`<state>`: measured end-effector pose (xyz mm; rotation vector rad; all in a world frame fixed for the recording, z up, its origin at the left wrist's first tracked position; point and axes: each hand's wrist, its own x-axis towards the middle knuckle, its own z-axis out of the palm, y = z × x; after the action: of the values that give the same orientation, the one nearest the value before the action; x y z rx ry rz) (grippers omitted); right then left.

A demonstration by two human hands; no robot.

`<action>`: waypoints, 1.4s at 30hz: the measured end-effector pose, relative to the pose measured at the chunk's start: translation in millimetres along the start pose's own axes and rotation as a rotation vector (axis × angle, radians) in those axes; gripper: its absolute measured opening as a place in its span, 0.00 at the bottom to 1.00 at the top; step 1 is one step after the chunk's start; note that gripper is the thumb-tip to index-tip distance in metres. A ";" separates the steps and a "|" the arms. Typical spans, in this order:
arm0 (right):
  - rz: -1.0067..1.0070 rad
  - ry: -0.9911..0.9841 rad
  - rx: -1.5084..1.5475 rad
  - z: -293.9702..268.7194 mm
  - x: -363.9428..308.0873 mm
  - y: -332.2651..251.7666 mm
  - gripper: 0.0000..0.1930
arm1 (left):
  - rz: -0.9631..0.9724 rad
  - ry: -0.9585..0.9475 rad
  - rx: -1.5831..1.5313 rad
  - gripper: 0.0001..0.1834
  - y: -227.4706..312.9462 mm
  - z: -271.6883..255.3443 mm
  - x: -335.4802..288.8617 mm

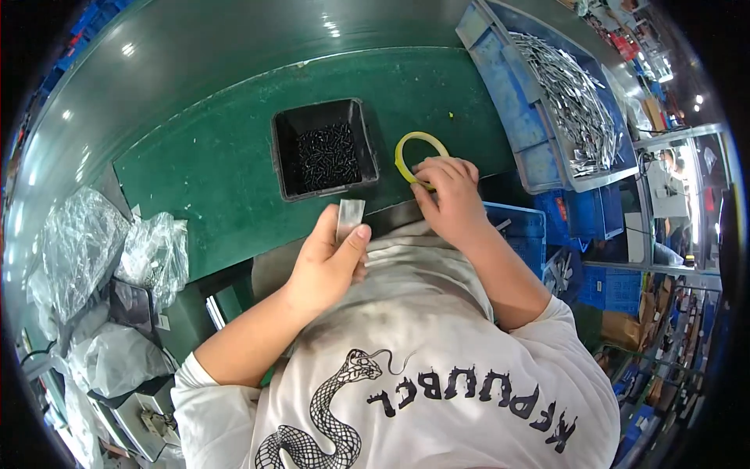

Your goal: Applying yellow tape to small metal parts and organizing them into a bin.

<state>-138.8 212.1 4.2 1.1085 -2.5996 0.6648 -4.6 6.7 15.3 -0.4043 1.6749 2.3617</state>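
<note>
My left hand (pixel 326 254) is closed around a small stack of flat, shiny metal pieces (pixel 351 216), with the thumb pressed on its near end. My right hand (pixel 453 199) has its fingers curled over the near edge of a yellow tape roll (pixel 424 136), which lies on the green table (pixel 226 141). Thumb and fingertips appear to pinch the ring there; part of the roll is hidden under them. Between and beyond my hands stands a black square bin (pixel 285 184) with many small black parts (pixel 328 156) inside.
A large blue crate (pixel 508 102) full of flat metal strips (pixel 574 102) stands at the right edge of the table. Below it is another blue crate (pixel 523 230). On the left are clear plastic bags (pixel 78 242). A tiny yellow scrap (pixel 451 115) lies beyond the tape.
</note>
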 end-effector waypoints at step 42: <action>-0.326 -0.113 0.420 -51.6 -9.7 -37.8 0.10 | 0.132 -0.156 0.212 0.08 8.7 1.7 -12.5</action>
<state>-102.6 220.6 57.1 1.6899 -2.3368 1.1252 4.1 5.2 27.9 -0.0719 1.9031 2.2052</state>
